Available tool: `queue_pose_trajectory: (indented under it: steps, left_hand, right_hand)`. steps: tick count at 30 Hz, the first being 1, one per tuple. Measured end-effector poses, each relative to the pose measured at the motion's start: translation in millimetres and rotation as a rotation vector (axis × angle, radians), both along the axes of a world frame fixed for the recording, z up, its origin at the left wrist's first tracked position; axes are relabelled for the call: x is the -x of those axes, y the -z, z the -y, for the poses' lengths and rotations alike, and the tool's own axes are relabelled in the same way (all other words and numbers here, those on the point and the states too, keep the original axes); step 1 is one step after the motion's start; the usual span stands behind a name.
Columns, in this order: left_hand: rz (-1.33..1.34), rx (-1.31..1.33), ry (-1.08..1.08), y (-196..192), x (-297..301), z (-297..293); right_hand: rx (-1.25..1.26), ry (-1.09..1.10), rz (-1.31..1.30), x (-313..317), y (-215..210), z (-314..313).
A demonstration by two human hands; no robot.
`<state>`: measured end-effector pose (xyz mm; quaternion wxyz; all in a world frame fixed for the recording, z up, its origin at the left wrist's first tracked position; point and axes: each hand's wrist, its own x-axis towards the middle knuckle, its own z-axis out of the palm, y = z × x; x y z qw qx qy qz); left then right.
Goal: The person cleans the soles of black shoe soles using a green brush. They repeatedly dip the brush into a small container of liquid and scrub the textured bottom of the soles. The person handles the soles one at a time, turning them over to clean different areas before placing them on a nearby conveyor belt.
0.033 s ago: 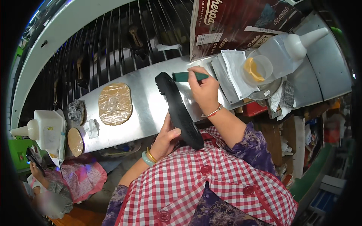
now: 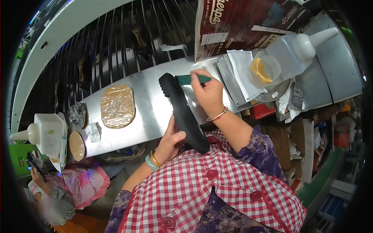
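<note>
A long black rubber shoe sole (image 2: 179,105) slants over the metal bench, its lower end close to my checked apron. My left hand (image 2: 170,143) is closed on its left edge, with the thumb on top and the fingers mostly hidden behind. In my right hand (image 2: 208,94) a flat dark green strip-like tool, perhaps a brush (image 2: 185,80), is pinched between thumb and fingers. Its left tip meets or nearly meets the upper right edge of the sole; which of the two I cannot tell.
On the metal bench (image 2: 149,97) lie a wrapped tan pad (image 2: 117,106), a smaller oval pad (image 2: 77,146) and crumpled wrapping. White nozzle bottles stand left (image 2: 48,134) and right (image 2: 289,54). A dark red box (image 2: 241,29) and black bars lie beyond. Someone sits lower left holding a phone.
My right hand and the green tool have shifted slightly left, closer to the upper end of the sole. My left hand keeps its hold on the sole.
</note>
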<state>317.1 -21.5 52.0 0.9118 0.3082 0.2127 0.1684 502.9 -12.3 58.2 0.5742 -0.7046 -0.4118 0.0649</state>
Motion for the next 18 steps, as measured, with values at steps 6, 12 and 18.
queue_pose_trajectory:
  steps: [6, 12, 18]
  left_hand:
    - [-0.032, -0.04, -0.021, 0, -4, 1]
    - [-0.081, -0.051, -0.031, 0, -6, 3]
    - [-0.104, -0.051, -0.039, -4, -8, 2]
  right_hand:
    - [-0.02, -0.013, 0.022, -3, -2, 16]
    - [0.014, -0.074, 0.06, -4, 0, 37]
    - [-0.022, -0.146, 0.121, 6, -9, 49]
